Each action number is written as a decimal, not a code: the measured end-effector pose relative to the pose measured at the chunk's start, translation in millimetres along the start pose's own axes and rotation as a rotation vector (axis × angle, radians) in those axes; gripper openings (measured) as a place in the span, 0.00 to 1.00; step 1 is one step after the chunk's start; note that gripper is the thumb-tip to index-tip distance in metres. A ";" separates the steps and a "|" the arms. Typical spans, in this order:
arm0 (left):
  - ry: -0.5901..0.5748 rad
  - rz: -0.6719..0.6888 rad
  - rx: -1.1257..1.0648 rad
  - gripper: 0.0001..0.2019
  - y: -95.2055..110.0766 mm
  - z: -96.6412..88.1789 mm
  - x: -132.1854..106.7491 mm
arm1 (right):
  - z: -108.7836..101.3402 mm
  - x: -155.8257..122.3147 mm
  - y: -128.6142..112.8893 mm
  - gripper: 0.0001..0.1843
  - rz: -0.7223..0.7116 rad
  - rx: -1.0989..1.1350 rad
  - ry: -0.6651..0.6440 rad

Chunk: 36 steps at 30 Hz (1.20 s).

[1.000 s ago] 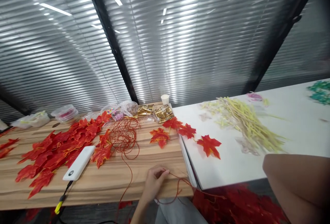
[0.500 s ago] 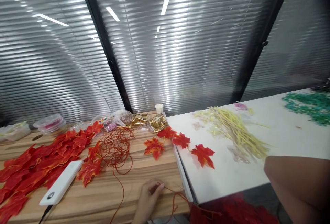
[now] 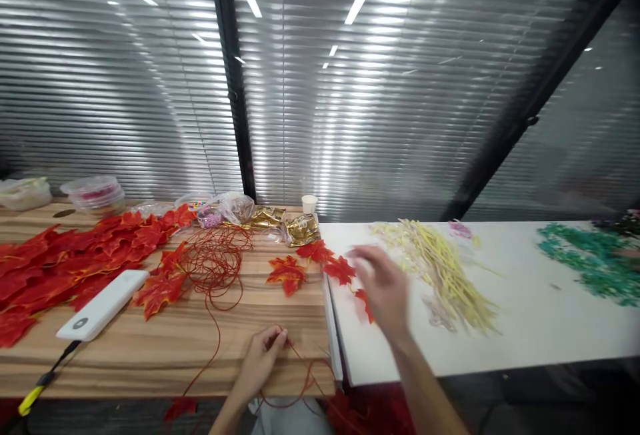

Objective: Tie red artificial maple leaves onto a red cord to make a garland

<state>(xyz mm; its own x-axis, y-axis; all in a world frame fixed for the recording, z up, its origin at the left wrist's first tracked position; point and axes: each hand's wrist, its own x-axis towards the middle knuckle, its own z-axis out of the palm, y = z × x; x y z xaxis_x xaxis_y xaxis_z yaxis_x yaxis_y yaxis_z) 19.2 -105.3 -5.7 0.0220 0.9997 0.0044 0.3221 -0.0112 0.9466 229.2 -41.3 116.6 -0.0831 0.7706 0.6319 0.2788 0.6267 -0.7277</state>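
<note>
Near the table's front edge my left hand pinches a thin red cord between thumb and fingertips. From there the cord loops right and hangs over the edge. My right hand, blurred, hovers over the white table with its fingers curved and apart, holding nothing visible. Beside its fingertips lies a red artificial maple leaf. Another maple leaf is partly hidden behind the hand. Two more leaves, a maple leaf and a maple leaf, lie on the wooden table. A tangled cord bundle sits left of them.
A pile of red maple leaves covers the left side, with a white power bank in front. Gold packets and a paper cup stand at the back. Yellow stems and green trimmings lie on the right.
My right arm has swung left from the right edge, bringing the hand over the leaves. My left hand keeps its pinch on the cord. The view has shifted and levelled.
</note>
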 end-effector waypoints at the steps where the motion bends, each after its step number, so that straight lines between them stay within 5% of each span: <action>1: 0.002 -0.003 -0.011 0.21 -0.2 0.1 0.0 | 14.9 -2.6 10.4 0.11 0.040 0.002 -0.065; 4: 0.022 -0.029 -0.015 0.22 0.0 0.3 0.2 | 64.0 -17.5 43.1 0.12 0.114 -0.084 -0.316; 7: 0.019 -0.046 -0.030 0.21 0.3 0.2 0.5 | 96.1 -32.9 66.1 0.18 -0.059 -0.323 -0.476; 12: -0.002 -0.037 -0.080 0.20 -3.4 1.0 0.7 | 105.3 -34.5 88.4 0.24 -0.227 -0.684 -0.583; 16: -0.019 -0.039 -0.081 0.19 -6.2 1.6 0.7 | 110.8 -28.1 106.6 0.21 -0.302 -0.705 -0.595; 20: -0.017 -0.029 -0.082 0.19 -5.4 0.8 0.3 | 125.0 -30.7 123.3 0.14 -0.328 -0.601 -0.503; 26: -0.034 -0.024 -0.095 0.21 -6.6 1.5 -1.3 | 128.6 -36.5 124.2 0.14 -0.279 -0.259 -0.192; 32: -0.035 -0.022 -0.209 0.21 1.6 4.9 19.4 | 116.4 -30.1 117.7 0.18 0.262 0.108 0.174; 36: 0.035 0.051 -0.173 0.20 13.7 4.3 53.0 | 115.3 -22.8 121.1 0.18 0.593 0.553 0.260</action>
<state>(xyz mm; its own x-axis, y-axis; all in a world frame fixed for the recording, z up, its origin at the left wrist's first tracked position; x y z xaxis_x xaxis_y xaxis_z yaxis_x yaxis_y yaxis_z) 28.8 -52.5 6.1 0.0004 0.9981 0.0616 0.1536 -0.0609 0.9863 154.5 30.4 -16.7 0.1699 0.9807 0.0965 -0.3064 0.1456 -0.9407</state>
